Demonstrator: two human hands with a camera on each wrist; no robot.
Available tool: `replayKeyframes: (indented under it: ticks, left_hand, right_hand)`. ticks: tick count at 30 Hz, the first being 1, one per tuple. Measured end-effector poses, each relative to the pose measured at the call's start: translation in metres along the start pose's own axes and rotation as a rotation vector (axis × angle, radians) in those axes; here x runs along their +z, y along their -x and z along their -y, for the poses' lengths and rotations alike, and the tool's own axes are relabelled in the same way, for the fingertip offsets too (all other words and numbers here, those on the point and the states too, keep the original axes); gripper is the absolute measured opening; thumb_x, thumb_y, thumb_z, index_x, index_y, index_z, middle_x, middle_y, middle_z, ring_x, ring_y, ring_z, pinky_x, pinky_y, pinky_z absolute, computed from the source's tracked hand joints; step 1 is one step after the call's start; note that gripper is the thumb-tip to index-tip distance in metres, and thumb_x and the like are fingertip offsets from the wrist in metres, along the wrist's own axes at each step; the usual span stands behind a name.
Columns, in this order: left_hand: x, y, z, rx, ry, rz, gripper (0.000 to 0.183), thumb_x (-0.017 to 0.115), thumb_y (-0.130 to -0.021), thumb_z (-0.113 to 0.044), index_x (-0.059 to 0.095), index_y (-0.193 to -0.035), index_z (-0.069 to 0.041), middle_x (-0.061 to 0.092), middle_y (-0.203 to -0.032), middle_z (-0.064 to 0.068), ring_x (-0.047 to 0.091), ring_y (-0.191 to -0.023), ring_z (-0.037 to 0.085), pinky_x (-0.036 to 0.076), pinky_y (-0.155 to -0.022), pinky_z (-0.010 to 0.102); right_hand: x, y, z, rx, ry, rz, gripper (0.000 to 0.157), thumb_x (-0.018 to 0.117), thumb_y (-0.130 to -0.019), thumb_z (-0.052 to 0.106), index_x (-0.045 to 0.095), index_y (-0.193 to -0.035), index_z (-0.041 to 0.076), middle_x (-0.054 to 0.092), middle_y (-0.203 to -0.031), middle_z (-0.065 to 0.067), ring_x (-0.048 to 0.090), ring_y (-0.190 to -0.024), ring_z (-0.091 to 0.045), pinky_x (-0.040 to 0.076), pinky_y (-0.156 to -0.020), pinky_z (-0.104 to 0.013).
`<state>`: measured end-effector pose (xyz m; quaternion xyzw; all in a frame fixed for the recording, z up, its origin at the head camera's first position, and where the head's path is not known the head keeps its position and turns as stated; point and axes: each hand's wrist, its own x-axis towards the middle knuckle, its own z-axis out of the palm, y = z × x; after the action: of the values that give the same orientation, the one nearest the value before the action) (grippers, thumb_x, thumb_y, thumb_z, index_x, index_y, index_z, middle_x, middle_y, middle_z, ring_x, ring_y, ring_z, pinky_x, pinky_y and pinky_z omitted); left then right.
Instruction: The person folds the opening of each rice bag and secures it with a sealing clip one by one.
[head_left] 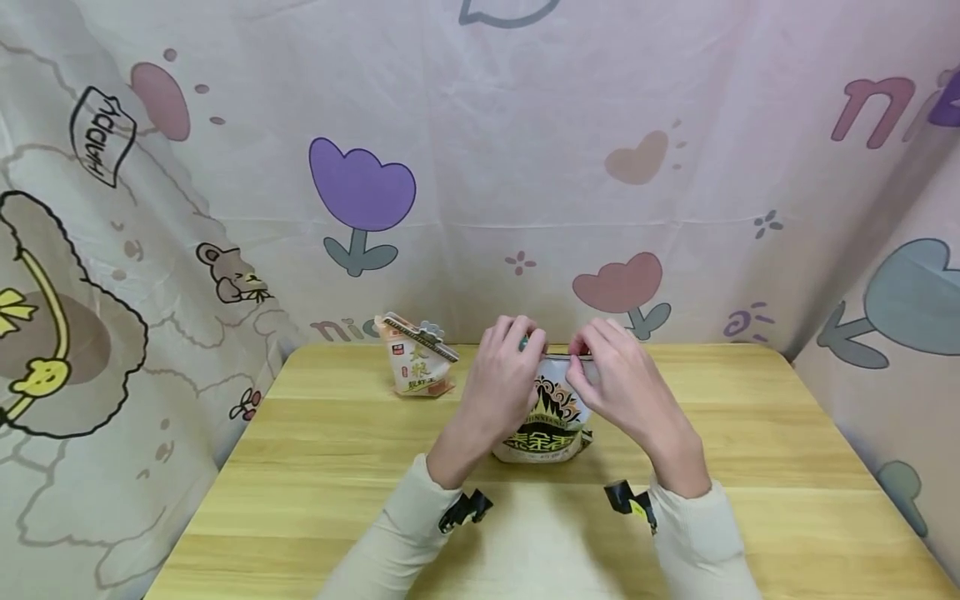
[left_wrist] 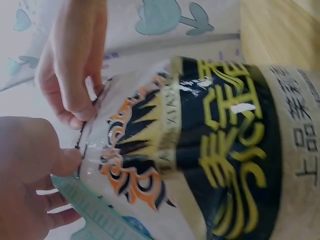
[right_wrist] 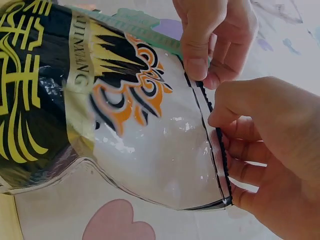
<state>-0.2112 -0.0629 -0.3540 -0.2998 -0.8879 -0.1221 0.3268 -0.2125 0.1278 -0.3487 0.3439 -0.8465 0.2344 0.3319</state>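
A white, black and yellow printed food bag (head_left: pixel 553 408) stands upright on the table. At its top edge, my left hand (head_left: pixel 501 367) pinches one end between thumb and fingers. My right hand (head_left: pixel 626 383) grips the same edge further right, thumb in front and fingers behind, as the right wrist view shows. A green toothed bag clip (left_wrist: pixel 102 212) is at the left hand, slanting along that side of the bag; in the right wrist view the clip (right_wrist: pixel 155 32) runs partly behind the bag. The fingers hide part of the clip and of the edge.
At the back left of the wooden table (head_left: pixel 315 467) stands a smaller bag (head_left: pixel 415 371), its folded top held by a long clip (head_left: pixel 422 335). A printed cloth (head_left: pixel 495 183) hangs behind the table and along both sides.
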Motion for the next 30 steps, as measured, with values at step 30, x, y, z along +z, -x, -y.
replayKeyframes:
  ticks: [30]
  left_hand:
    - [0.049, -0.055, 0.085, -0.055, 0.074, 0.016, 0.028, 0.067, -0.081, 0.015, 0.06, -0.098, -0.006, 0.059, -0.112, 0.011, 0.053, -0.106, 0.028, 0.047, -0.091, 0.038]
  right_hand:
    - [0.045, -0.08, -0.06, 0.048, 0.01, 0.199, 0.004, 0.061, -0.09, 0.0, 0.063, -0.094, -0.001, 0.06, -0.09, -0.01, 0.055, -0.084, -0.027, 0.049, -0.074, -0.036]
